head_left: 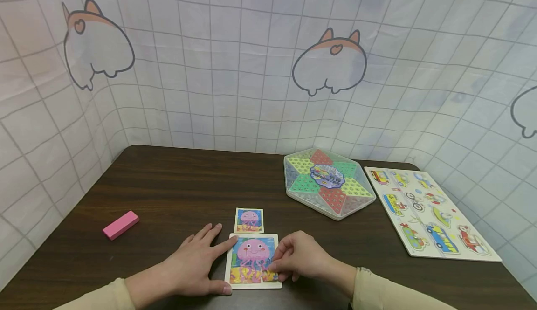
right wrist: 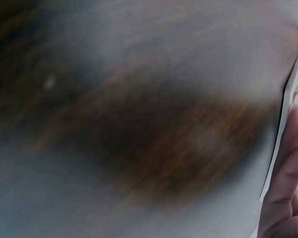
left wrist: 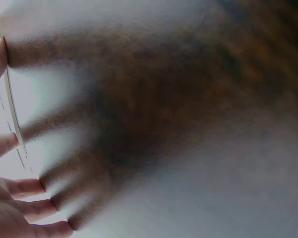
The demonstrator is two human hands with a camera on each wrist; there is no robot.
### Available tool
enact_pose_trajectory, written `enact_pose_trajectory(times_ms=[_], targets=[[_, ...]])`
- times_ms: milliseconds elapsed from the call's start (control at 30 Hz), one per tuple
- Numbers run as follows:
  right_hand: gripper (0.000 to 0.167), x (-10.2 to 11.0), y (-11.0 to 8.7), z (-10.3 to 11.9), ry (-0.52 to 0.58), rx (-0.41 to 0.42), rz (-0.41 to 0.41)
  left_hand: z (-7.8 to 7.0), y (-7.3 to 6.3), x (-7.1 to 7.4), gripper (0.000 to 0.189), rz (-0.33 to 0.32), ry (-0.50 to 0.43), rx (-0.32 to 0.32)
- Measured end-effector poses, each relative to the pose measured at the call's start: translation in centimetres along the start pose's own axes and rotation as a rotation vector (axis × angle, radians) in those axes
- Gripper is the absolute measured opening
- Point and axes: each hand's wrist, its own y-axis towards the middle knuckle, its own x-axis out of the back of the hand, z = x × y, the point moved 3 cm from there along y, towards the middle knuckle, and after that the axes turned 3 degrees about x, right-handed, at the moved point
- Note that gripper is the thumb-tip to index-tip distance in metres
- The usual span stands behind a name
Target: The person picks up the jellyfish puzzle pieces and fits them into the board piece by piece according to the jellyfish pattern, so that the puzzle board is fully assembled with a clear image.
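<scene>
In the head view a jellyfish jigsaw puzzle lies in a white-rimmed tray (head_left: 228,272) near the table's front edge. My left hand (head_left: 190,264) lies flat with spread fingers, its index fingertip and thumb touching the tray's left side. With thumb and fingers, my right hand (head_left: 304,258) pinches a puzzle piece (head_left: 269,276) at the tray's lower right corner. This piece sits slightly askew, with a pale gap along its left side. A small jellyfish picture card (head_left: 249,220) lies just behind the tray. Both wrist views catch only fingers and the tray's edge (right wrist: 287,101).
A pink block (head_left: 120,225) lies to the left. Behind on the right is a hexagonal Chinese checkers box (head_left: 331,184), with a vehicle peg-puzzle board (head_left: 432,212) beside it. A grid-patterned curtain (head_left: 218,67) encloses the dark wooden table (head_left: 184,179).
</scene>
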Motion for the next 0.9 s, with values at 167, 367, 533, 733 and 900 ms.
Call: enact_pose_trajectory(times_ms=[167, 367, 533, 733, 900], targets=[[0.016, -0.4, 0.0, 0.5, -0.072, -0.004, -0.03, 0.0, 0.0, 0.0, 0.099, -0.001, -0.003, 0.001], [0.019, -0.7, 0.0, 1.3, -0.156, -0.018, -0.05, 0.0, -0.1, 0.0, 0.099, -0.002, -0.007, 0.005], [0.019, -0.8, -0.2, 1.6, -0.18, -0.046, -0.059, 0.0, -0.1, 0.0, 0.099, 0.001, -0.009, 0.004], [0.019, -0.7, -0.1, 1.8, -0.189, -0.075, -0.046, 0.0, -0.1, 0.0, 0.099, 0.002, -0.007, 0.007], [0.021, -0.7, 0.2, 2.1, -0.216, -0.084, -0.022, 0.1, -0.1, 0.0, 0.099, -0.002, -0.008, 0.001]])
